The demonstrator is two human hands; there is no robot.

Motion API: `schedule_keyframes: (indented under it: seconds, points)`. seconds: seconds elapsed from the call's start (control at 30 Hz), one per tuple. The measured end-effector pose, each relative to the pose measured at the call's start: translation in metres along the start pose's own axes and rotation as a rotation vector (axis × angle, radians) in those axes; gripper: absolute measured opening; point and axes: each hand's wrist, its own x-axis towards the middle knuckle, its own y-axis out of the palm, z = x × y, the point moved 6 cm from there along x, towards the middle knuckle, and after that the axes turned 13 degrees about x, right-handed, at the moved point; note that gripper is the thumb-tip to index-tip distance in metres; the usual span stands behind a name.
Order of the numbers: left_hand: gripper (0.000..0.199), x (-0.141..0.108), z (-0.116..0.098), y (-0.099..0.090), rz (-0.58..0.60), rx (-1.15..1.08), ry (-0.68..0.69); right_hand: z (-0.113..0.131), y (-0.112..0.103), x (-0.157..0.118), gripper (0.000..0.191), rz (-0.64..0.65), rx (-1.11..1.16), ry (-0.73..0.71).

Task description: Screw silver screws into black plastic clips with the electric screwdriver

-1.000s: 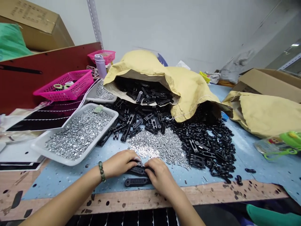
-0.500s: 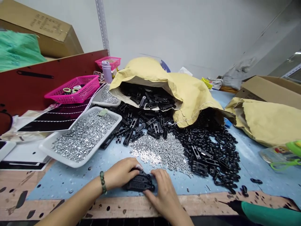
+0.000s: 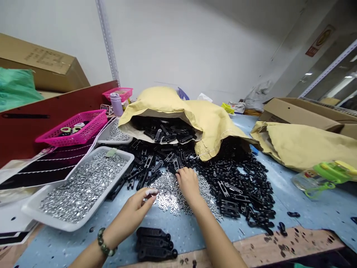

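Observation:
My right hand (image 3: 189,185) reaches to the front of the heap of black plastic parts (image 3: 156,160), its fingertips closed on a black slotted plastic part (image 3: 176,163). My left hand (image 3: 136,208), a white wrap on one finger, hovers at the left edge of the small metal nuts (image 3: 170,199); thumb and forefinger are slightly apart with nothing visible between them. Metal screws (image 3: 208,197) lie beside the nuts, partly behind my right forearm. Close to the table's front edge, a row of black elongated parts (image 3: 154,243) lies side by side, touched by neither hand.
A white tray of metal nuts (image 3: 125,163) stands at left, near a pink basket (image 3: 69,139). Yellow sacks (image 3: 158,98) spill black parts at the back. Small black pieces (image 3: 245,186) spread to the right, with a green-lidded bottle (image 3: 320,178) beyond.
Both hands have let go of the row of black parts. My right hand has moved forward to the heap, my left towards the nuts. The view has shifted, and the green-handled tool has almost left it.

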Motion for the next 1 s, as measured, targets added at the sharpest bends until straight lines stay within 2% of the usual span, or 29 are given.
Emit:
schedule_keyframes:
  seconds: [0.13, 0.23, 0.33, 0.43, 0.5, 0.57, 0.67, 0.73, 0.8, 0.9, 1.0]
  points:
    - [0.049, 0.033, -0.005, 0.029, 0.005, -0.506, -0.159, 0.016, -0.007, -0.026, 0.022, -0.009, 0.068, 0.001]
    - [0.052, 0.05, -0.019, 0.045, -0.003, -0.731, -0.172, 0.021, -0.017, -0.039, 0.018, 0.039, 0.073, -0.006]
    - [0.051, 0.05, -0.022, 0.045, -0.022, -0.7, -0.189, -0.013, -0.055, -0.038, 0.025, -0.058, -0.019, 0.113]
    - [0.057, 0.042, -0.019, 0.044, 0.046, -0.515, -0.197, -0.062, -0.095, -0.032, 0.017, -0.146, -0.109, 0.221]
    - [0.054, 0.037, -0.017, 0.046, 0.095, -0.413, -0.167, -0.084, -0.108, -0.028, 0.017, -0.14, -0.12, 0.241]
    - [0.043, 0.035, -0.019, 0.046, 0.107, -0.343, -0.103, -0.09, -0.11, -0.027, 0.018, -0.117, -0.093, 0.223]
    - [0.032, 0.034, -0.028, 0.049, 0.131, -0.245, 0.027, -0.069, -0.103, -0.034, 0.024, -0.096, -0.007, 0.166]
    - [0.033, 0.032, -0.035, 0.053, 0.205, -0.264, 0.068, -0.041, -0.092, -0.044, 0.03, -0.041, 0.139, 0.132]
    - [0.033, 0.027, -0.039, 0.056, 0.248, -0.276, 0.043, -0.009, -0.076, -0.055, 0.032, 0.075, 0.322, 0.115]
    - [0.023, 0.018, -0.045, 0.048, 0.178, -0.079, 0.057, 0.032, -0.059, -0.067, 0.022, 0.23, 0.366, 0.098]
    - [0.015, 0.01, -0.055, 0.039, 0.123, 0.15, 0.203, 0.053, -0.051, -0.068, 0.015, 0.357, 0.277, 0.052]
